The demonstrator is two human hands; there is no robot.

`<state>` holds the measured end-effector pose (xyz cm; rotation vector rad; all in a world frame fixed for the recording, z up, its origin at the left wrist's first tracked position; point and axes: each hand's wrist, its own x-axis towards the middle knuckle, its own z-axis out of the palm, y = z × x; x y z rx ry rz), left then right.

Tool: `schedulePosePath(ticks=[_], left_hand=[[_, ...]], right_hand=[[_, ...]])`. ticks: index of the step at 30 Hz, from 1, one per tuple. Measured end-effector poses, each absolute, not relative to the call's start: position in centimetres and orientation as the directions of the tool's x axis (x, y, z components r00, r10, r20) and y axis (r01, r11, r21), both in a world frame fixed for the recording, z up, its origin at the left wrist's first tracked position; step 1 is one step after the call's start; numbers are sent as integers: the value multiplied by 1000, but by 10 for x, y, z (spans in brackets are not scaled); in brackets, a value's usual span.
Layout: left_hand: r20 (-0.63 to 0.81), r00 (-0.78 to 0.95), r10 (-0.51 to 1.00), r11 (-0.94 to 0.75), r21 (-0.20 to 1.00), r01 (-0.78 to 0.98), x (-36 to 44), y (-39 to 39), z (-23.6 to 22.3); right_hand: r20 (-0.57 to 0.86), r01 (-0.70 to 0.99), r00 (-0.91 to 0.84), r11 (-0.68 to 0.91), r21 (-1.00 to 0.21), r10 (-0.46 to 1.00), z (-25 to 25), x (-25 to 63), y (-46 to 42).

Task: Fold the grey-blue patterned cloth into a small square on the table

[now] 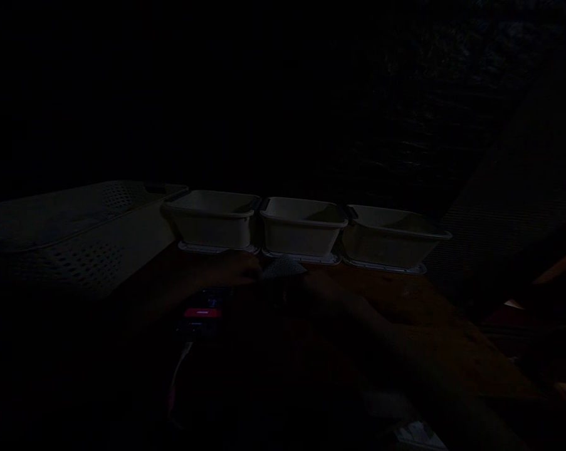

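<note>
The picture is very dark. My left hand (pixel 242 266) reaches in over the wooden table, its fingers curled at the left edge of a grey textured piece (pixel 284 267) that looks like cloth. At the right edge of that piece is my right hand (pixel 313 285), mostly lost in shadow, which seems to grip it too. The lower part of the piece is hidden in the dark. Just behind it stands the middle cream tub (pixel 301 235). A phone (pixel 202 312) with a lit red band lies below my left forearm.
Cream tubs stand left (pixel 212 228) and right (pixel 388 244) of the middle one, on pale lids. A large perforated basket (pixel 141 244) is at the left. A white cable (pixel 182 363) runs from the phone. Part of a person's arm (pixel 560 269) shows at the right.
</note>
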<state>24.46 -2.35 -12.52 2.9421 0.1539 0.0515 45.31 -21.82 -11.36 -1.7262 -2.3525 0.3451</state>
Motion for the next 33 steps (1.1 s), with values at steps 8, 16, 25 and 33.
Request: schedulePosePath(ticks=[8, 16, 25, 33], left_hand=[[13, 995, 102, -971, 218, 97, 247, -25, -124], [33, 991, 129, -971, 208, 119, 245, -33, -120], [210, 930, 303, -952, 119, 283, 272, -101, -123], [123, 899, 421, -907, 43, 419, 275, -110, -167]], right_hand=[[90, 872, -346, 356, -335, 934, -125, 459, -214], [73, 870, -342, 346, -352, 937, -122, 459, -217], [233, 846, -179, 270, -460, 956, -115, 460, -215], [213, 860, 106, 17, -509, 971, -126, 485, -200]])
